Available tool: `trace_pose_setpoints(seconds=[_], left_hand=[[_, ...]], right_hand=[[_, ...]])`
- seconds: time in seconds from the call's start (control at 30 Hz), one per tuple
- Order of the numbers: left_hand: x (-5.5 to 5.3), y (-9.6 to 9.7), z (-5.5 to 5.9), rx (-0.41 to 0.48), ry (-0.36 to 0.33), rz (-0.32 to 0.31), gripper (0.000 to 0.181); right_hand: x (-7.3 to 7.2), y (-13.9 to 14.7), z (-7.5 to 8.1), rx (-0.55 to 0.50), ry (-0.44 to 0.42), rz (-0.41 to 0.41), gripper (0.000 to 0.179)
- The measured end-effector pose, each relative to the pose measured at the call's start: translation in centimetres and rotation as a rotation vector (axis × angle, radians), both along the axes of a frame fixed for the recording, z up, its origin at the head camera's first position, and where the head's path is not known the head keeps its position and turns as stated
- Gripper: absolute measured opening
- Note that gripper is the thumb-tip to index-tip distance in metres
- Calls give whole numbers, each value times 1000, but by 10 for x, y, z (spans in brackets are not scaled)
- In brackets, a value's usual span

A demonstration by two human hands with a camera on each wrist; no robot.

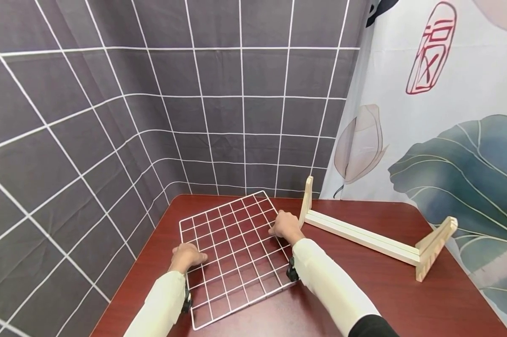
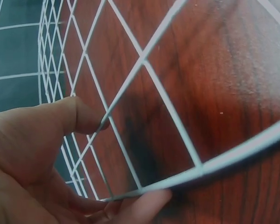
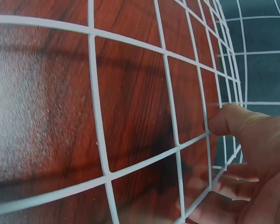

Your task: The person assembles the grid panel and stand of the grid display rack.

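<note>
A white wire grid panel (image 1: 232, 262) is held between both hands above the red-brown table, turned at an angle to its edges. At the panel's left edge my left hand (image 1: 187, 257) grips the rim; in the left wrist view the thumb (image 2: 86, 116) lies over a wire while fingers curl under the outer bar. My right hand (image 1: 288, 226) grips the opposite edge. Seen from the right wrist, its thumb (image 3: 224, 121) presses on a wire and the other fingers (image 3: 210, 200) reach beneath the mesh.
To the right on the table (image 1: 341, 290) stands a pale wooden frame (image 1: 363, 237), a long bar joining two upright end pieces. Behind the table hangs a dark grey checked curtain (image 1: 261, 117). A white curtain with leaf prints (image 1: 405, 107) hangs at the right.
</note>
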State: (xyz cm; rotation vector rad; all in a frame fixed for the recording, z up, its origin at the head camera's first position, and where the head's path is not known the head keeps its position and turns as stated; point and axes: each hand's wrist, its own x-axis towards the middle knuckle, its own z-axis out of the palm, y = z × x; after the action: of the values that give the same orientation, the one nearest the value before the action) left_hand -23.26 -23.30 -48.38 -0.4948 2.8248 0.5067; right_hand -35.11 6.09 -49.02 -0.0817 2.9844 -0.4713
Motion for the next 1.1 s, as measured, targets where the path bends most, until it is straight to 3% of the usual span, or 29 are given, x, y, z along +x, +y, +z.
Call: trace_pose_setpoints(seconds=[0.17, 0.4, 0.7, 0.93, 1.1], left_hand=[[-3, -1, 5, 30, 50, 87, 49], [-9, -5, 11, 54, 90, 122, 78], [-15, -7, 23, 108, 164, 161, 78], [-28, -4, 41, 97, 199, 198, 85], [-37, -5, 49, 88, 238, 191, 86]], right_hand=[[-1, -4, 0, -5, 21, -45, 67], [-2, -2, 4, -12, 36, -75, 67], [-2, 1, 11, -83, 64, -73, 70], [-3, 2, 24, -151, 50, -89, 84], [-2, 6, 34, -179, 77, -86, 87]])
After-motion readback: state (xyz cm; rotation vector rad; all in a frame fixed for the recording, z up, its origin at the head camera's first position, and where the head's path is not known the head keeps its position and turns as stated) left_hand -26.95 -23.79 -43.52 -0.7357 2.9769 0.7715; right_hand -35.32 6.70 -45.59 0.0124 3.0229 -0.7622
